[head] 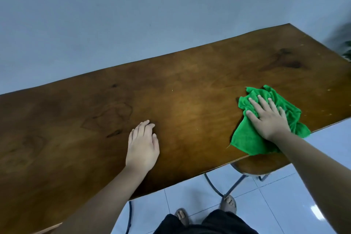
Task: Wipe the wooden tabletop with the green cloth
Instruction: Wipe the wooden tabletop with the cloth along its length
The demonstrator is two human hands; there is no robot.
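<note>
A long brown wooden tabletop (190,85) runs from lower left to upper right against a wall. The crumpled green cloth (248,138) lies near the table's near edge at the right. My right hand (267,118) presses flat on the cloth, fingers spread, pointing toward the wall. My left hand (142,146) rests palm down on the bare wood near the middle, fingers loosely together, holding nothing.
A pale blue-grey wall (133,15) stands right behind the table. A round wooden stool (256,167) with metal legs sits partly under the near edge. White floor tiles (284,205) and my feet show below. A dark blurred plant (345,47) is at the far right.
</note>
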